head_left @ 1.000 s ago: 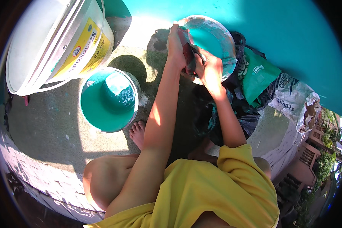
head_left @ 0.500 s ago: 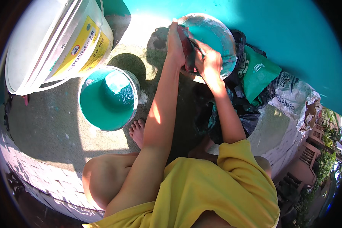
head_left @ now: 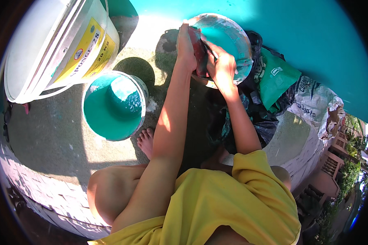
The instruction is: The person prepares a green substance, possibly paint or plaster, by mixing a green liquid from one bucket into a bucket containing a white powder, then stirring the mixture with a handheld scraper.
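Both hands meet at twelve o'clock: I see my left hand [head_left: 187,47] closed on the rim of a tilted, paint-smeared bucket [head_left: 229,41], while my right hand [head_left: 221,67] grips a dark red brush [head_left: 199,53] tightly against its teal inside. Toward nine o'clock stands a small pail of teal paint [head_left: 110,108], just beside a big white tub [head_left: 53,45].

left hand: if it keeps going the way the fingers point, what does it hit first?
Probably the teal wall. The left hand points up-frame along the near rim of the paint-smeared bowl, beside a dark red thing; depth is unclear.
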The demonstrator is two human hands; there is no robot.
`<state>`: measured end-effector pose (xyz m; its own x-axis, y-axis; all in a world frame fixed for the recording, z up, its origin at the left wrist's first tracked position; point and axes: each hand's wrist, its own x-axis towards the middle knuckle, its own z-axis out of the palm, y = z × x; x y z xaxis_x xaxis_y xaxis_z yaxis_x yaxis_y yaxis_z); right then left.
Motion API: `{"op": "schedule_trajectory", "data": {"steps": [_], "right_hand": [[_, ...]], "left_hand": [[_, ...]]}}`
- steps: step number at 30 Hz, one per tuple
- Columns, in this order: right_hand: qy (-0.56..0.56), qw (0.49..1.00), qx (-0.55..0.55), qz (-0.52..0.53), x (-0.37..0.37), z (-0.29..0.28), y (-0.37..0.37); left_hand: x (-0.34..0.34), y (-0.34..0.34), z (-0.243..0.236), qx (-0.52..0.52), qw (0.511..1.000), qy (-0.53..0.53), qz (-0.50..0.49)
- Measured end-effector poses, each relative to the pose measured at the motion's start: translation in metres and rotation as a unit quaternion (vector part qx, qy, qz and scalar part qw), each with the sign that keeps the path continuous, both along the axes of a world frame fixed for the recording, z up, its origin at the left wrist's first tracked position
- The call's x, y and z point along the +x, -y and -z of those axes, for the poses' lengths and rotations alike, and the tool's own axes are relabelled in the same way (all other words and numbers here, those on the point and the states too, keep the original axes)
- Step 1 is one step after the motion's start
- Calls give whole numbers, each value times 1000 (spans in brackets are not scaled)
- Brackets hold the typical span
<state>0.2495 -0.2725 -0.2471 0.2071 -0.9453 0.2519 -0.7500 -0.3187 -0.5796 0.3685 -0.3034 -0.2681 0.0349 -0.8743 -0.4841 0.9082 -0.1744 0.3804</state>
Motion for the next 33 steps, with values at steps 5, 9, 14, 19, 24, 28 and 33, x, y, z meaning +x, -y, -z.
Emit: {"op": "schedule_trajectory", "data": {"steps": [5,9,14,19,24,28,33], "right_hand": [[10,1000,-8,-9,3,-13,-9],[37,998,59,-7,-1,-11,10],[-4,998,-56,-28,7,-16,1],[37,999,13,-5,6,-17,11],[23,999,-29,-17,14,-11,9],[69,995,-55,-55,14,-21,9],[17,989,-125,-73,29,-24,6]], "left_hand": [[0,1,-3,-6,1000,-14,21],[0,4,5,-14,999,-21,34],[-1,2,2,-22,999,-28,20],[-2,4,-3,4,1000,0,26],[1,3,5,-25,998,-33,37],[-3,4,-5,-11,1000,-15,20],[5,3,2,-49,998,-14,23]]}}
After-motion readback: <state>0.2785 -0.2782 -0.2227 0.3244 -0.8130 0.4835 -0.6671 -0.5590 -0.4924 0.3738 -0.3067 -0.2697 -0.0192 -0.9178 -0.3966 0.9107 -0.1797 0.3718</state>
